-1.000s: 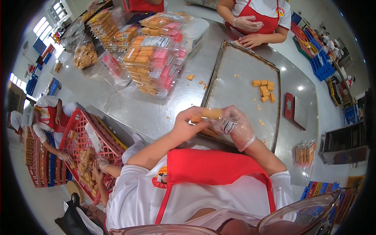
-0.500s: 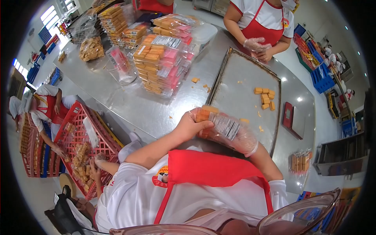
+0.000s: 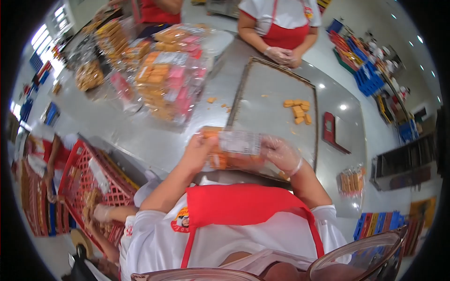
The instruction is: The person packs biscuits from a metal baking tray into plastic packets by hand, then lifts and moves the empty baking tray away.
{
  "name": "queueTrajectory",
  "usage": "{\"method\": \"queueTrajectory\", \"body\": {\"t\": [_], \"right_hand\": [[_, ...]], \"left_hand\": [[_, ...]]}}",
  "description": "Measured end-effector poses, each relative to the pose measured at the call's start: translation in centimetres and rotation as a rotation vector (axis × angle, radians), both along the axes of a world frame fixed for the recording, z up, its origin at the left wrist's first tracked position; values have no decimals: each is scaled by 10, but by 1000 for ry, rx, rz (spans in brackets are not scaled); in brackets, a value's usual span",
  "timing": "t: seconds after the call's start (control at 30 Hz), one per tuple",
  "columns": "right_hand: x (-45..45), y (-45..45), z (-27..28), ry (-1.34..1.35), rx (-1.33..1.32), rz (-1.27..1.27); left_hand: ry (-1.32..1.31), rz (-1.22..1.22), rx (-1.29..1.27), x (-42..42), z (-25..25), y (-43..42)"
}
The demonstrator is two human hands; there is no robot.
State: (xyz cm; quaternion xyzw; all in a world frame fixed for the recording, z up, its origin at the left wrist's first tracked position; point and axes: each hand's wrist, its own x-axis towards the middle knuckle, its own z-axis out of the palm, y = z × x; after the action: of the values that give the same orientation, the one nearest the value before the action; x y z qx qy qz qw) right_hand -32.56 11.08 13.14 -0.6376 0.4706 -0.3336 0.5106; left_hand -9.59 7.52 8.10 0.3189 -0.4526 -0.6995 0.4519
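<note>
In front of my chest I hold a clear plastic pack of orange-brown biscuit pieces (image 3: 218, 159) with a printed white label facing up. My bare left hand (image 3: 197, 152) grips its filled left end, thumb on top. My right hand (image 3: 283, 155), in a clear plastic glove, closes on the loose right end of the wrapper; motion smears the pack a little. Just beyond lies a metal tray (image 3: 276, 84) with several loose biscuit pieces (image 3: 298, 111) and crumbs. Left of the tray, packed biscuits (image 3: 164, 89) are stacked on the steel table.
A red scale-like device (image 3: 329, 132) and another biscuit pack (image 3: 351, 181) sit right of the tray. A bag of biscuits (image 3: 89, 75) stands far left. Across the table is a co-worker's gloved hand (image 3: 279, 55). A red crate (image 3: 70, 173) stands at lower left, with co-workers' hands at it.
The pack has turned so its label lies more level and faces up. My right hand has shifted to the wrapper's right end. The whole view has swung, moving the table leftward in it.
</note>
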Motion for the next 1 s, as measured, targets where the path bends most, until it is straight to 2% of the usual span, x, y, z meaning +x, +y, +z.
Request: {"method": "queueTrajectory", "body": {"t": [0.07,0.17,0.27,0.37,0.5,0.6,0.67,0.73,0.83,0.93,1.0], "right_hand": [[-15,-4,15,-40,179,-108],[-41,-25,-27,390,-206,-193],[-54,-32,-35,775,-250,-88],[-70,-29,-13,795,-612,-2],[-136,-52,-32,924,-364,-365],[-154,-56,-27,1168,-332,-305],[-148,-51,-29,1088,-467,-300],[-148,-47,-33,1084,-542,-269],[-144,-55,-28,1263,-327,-292],[-153,-63,-13,1076,-613,-352],[-173,-80,-30,1008,-525,-290]], "left_hand": [[124,86,8,13,-25,-10],[323,149,13,17,-14,-8],[416,156,44,23,-16,-7],[562,63,166,40,-48,-8],[675,47,191,41,-59,-8],[789,41,272,45,-78,-13],[900,-25,231,42,-79,-16],[859,-8,208,43,-82,-19],[883,-86,229,42,-76,-20],[888,-92,251,41,-77,-20],[871,-66,249,38,-74,-19]]}}
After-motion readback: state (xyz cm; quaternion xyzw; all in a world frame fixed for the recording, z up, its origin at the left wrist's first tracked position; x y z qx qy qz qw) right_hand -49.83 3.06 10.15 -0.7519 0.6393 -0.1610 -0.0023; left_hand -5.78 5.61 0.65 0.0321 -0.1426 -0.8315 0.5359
